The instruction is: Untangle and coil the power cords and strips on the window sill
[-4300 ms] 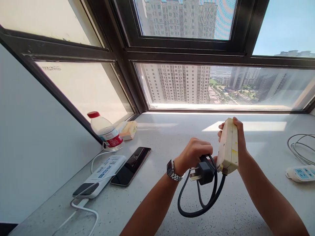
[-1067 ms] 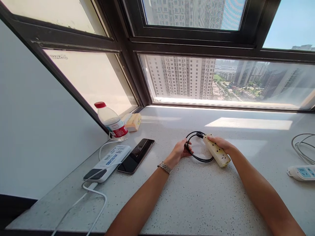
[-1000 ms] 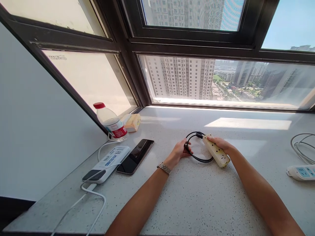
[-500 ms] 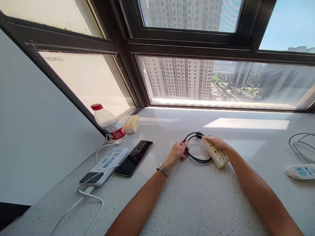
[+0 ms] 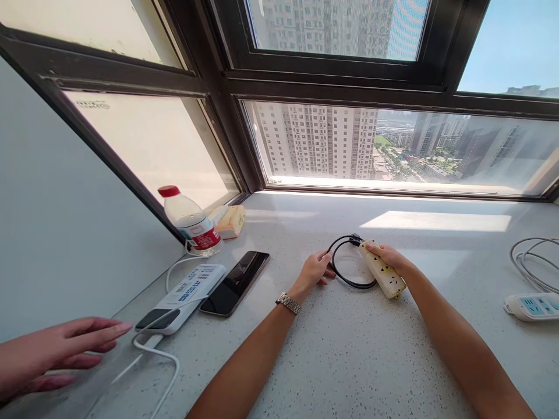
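My right hand (image 5: 384,256) grips the upper end of an off-white power strip (image 5: 386,276), thumb lying on its socket face. The strip slants on the speckled white counter. From its far end a black power cord (image 5: 349,285) curls to the left in a loop, with a dark plug (image 5: 354,239) at the top. My left hand (image 5: 317,269), with a metal watch (image 5: 288,301) on its wrist, pinches the cord at the loop's left side. Its lower fingers are partly hidden behind the hand.
Another person's hand (image 5: 65,355) reaches in at lower left, beside a white power bank (image 5: 181,299) with a white cable. A phone (image 5: 236,283), a red-capped bottle (image 5: 192,224) and a tissue pack (image 5: 231,221) lie nearby. At right is another power strip (image 5: 533,305). Windows (image 5: 393,145) border the counter.
Another person's hand has come into view at lower left. One strand of the cord loop has slipped from my left fingers and lies just right of them. My right hand is nearly still.
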The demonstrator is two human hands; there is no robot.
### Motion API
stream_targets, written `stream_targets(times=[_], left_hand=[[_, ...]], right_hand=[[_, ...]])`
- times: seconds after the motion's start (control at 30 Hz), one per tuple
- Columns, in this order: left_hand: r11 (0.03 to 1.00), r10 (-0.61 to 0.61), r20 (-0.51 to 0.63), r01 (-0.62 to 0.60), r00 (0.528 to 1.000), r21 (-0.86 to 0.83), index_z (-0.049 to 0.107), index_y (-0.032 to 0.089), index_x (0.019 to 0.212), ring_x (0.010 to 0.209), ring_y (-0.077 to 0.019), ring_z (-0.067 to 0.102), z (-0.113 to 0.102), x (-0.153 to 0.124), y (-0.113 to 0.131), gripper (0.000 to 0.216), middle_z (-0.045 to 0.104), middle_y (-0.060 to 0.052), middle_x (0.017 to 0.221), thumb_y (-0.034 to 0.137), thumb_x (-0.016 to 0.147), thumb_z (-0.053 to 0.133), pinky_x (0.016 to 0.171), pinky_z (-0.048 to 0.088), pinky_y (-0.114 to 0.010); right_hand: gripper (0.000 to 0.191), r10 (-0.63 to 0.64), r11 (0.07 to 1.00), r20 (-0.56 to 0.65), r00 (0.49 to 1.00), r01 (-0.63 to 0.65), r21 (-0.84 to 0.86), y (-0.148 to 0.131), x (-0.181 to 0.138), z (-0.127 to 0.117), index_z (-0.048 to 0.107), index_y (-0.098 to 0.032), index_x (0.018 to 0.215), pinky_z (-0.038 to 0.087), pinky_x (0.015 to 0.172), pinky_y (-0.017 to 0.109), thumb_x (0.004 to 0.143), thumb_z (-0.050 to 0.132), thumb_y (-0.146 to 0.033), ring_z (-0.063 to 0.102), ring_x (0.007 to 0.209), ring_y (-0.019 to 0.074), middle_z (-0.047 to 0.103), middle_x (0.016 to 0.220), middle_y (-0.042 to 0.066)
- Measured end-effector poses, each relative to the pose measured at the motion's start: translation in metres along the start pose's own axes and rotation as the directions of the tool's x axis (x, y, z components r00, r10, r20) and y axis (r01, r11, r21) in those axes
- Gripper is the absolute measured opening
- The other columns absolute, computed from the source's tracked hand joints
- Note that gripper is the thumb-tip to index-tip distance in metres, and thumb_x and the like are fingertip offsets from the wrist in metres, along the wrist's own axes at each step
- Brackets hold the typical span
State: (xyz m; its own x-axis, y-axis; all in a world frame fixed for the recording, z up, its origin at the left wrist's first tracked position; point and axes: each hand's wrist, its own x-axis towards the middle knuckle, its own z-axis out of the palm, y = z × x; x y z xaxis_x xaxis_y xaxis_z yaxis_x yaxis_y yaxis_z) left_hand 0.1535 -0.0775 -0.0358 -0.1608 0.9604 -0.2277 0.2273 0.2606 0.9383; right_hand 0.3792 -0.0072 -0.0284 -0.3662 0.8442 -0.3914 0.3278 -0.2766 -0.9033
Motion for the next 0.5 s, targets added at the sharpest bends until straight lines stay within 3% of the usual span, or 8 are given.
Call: stream_targets(times=[0.27, 0.5], left_hand=[[1.000, 0.005, 0.022, -0.004, 1.000, -0.005, 0.056, 0.014, 0.124, 0.057, -0.0150, 0.067, -0.002, 0.000, -0.003, 0.046, 0.068, -0.014, 0.102, 0.042, 0.087, 0.053, 0.037, 0.041, -0.016], [0.999, 0.035, 0.038, -0.036, 0.999, 0.025, 0.060, 0.013, 0.116, 0.060, -0.0168, 0.068, -0.003, -0.001, -0.003, 0.043, 0.068, -0.016, 0.103, 0.043, 0.086, 0.056, 0.039, 0.044, -0.018]], right_hand=[[0.045, 0.013, 0.999, -0.074, 0.997, -0.010, 0.042, 0.001, 0.002, -0.008, 0.052, -0.018, 0.073, 0.042, 0.043, 0.023, 0.078, 0.062, -0.061, 0.053, 0.050, 0.0134, 0.058, 0.060, 0.003], [0.044, 0.026, 0.995, -0.148, 0.989, -0.010, 0.103, 0.004, 0.006, -0.015, 0.055, -0.018, 0.079, 0.045, 0.046, 0.025, 0.077, 0.064, -0.061, 0.056, 0.053, 0.0160, 0.059, 0.061, 0.004]])
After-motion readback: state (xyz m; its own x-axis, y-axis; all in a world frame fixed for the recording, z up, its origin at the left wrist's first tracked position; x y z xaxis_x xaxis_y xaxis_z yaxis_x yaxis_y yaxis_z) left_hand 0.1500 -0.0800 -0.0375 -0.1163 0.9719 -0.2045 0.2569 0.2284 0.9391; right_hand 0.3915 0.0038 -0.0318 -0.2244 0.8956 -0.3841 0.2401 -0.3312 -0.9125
